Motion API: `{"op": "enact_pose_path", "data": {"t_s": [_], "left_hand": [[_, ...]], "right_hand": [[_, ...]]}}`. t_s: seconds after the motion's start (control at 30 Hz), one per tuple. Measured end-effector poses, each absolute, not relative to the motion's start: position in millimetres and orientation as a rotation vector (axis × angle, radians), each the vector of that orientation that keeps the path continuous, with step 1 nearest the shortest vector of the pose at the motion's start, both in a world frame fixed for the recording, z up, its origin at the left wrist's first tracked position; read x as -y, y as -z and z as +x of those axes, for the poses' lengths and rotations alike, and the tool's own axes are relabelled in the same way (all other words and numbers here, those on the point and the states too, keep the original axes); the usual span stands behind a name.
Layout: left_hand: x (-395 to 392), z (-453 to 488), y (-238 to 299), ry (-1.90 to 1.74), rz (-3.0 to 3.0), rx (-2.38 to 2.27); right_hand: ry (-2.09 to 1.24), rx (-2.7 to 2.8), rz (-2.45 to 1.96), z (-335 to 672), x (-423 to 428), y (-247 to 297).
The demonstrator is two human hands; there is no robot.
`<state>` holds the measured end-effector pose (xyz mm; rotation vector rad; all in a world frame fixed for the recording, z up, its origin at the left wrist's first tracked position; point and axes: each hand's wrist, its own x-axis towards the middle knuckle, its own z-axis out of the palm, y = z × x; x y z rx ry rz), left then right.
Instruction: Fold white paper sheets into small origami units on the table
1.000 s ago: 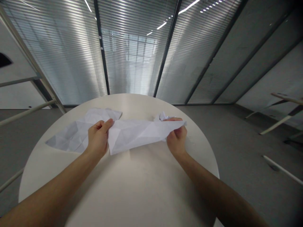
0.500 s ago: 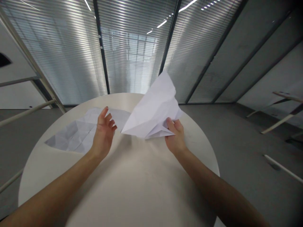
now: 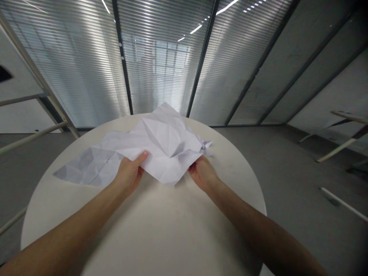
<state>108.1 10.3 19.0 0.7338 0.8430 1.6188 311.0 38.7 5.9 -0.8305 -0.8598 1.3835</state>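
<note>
A creased white sheet of paper (image 3: 166, 142), partly unfolded and bumpy in the middle, is held above the round table. My left hand (image 3: 129, 172) grips its left edge, thumb on top and fingers beneath. At the right, my right hand (image 3: 202, 173) is closed under the sheet's near right edge, its fingertips partly hidden by the paper. Small pointed paper folds (image 3: 206, 144) stick out past the right side; whether they belong to this sheet I cannot tell. Another creased paper sheet (image 3: 92, 166) lies on the table at the left, partly covered by the held one and my left hand.
The round white table (image 3: 172, 230) stands before a glass wall with blinds (image 3: 166, 57). Pale metal bars (image 3: 34, 136) are at the left. Another table (image 3: 349, 117) with angled legs stands on the grey floor (image 3: 287, 165) at the right.
My left hand, open and apart from the paper before, has closed on its left edge. The sheet has come down from a raised, folded position and spread out; my right hand has moved slightly left.
</note>
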Motion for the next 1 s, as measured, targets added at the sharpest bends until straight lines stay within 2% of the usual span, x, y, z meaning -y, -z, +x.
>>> {"op": "enact_pose_path", "data": {"t_s": [0.3, 0.53, 1.0], "left_hand": [[-11.0, 108.7, -22.4, -1.785, 0.715, -0.963], [-4.6, 110.3, -18.1, -1.317, 0.754, -0.883], [-16.0, 88.7, -33.8, -1.679, 0.775, -1.048]], "right_hand": [[-1.416, 0.858, -0.755, 311.3, -29.7, -18.5], [-1.420, 0.868, -0.750, 302.6, -26.1, -14.3], [-0.940, 0.803, -0.928, 330.9, -47.4, -16.6]]}}
